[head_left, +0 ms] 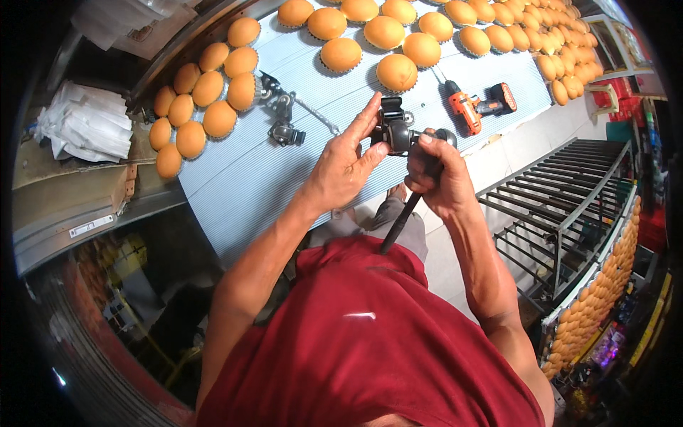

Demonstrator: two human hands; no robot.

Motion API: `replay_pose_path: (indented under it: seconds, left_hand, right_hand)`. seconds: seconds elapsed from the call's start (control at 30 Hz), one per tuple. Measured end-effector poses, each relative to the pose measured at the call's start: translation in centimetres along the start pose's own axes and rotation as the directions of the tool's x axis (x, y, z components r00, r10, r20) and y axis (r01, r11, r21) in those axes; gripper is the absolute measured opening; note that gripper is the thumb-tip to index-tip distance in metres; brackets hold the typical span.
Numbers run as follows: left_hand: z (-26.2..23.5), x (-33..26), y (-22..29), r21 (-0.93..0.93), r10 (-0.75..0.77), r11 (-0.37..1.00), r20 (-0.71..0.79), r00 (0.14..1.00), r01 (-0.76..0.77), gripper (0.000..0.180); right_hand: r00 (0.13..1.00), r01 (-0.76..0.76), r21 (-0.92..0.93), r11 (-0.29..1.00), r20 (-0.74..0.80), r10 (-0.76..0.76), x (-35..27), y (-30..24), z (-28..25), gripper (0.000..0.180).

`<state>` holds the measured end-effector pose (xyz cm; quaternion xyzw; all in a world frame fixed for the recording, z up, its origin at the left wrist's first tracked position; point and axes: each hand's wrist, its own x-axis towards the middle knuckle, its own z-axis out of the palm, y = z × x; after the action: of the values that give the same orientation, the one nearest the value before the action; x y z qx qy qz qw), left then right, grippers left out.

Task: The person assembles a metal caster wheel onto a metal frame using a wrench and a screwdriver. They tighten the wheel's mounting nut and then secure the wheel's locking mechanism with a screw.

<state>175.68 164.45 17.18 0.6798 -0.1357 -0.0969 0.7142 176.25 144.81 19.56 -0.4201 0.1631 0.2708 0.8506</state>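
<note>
Near the front edge of the sheet, my left hand [338, 167] has straight fingers and thumb around the side of a black piece of hardware [395, 134], which looks like a caster. Close beside it, my right hand [442, 178] is closed round a dark tool with a long rod-like handle [400, 226]. The handle slants down toward my red shirt. A rounded black end [447, 136] shows by the right thumb; I cannot tell whether it belongs to the tool. More black caster-like parts [284, 117] lie to the left, beside a silver wrench [315, 114].
An orange and black cordless drill [466, 110] lies on the ribbed light-blue sheet [228, 185]. Round golden buns or cakes in foil cups [340, 54] line its far and left sides. A black metal rack [562, 192] stands right, white plastic bags [85, 124] lie left.
</note>
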Motion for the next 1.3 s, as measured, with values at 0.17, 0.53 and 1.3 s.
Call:
replay_pose_path:
  seconds: [0.17,0.53,1.3]
  left_hand:
    - [0.9,-1.4,-1.1,-0.350,-0.043,0.936,-0.032,0.999,0.029,0.074]
    - [1.9,-1.0,-5.7,-0.111,0.138,0.977,-0.331,0.933,-0.184,0.044]
    - [2.2,-0.9,-2.7,0.333,0.130,0.938,-0.095,0.987,-0.091,0.039]
  right_hand:
    - [0.999,-0.042,-0.052,0.998,-0.012,0.041,0.0,0.7,-0.5,0.021]
    - [0.999,-0.047,-0.084,0.995,-0.031,0.044,0.6,3.4,0.9,0.025]
    - [0.897,0.273,-0.594,0.757,-0.128,-0.424,-0.2,4.7,-0.8,0.030]
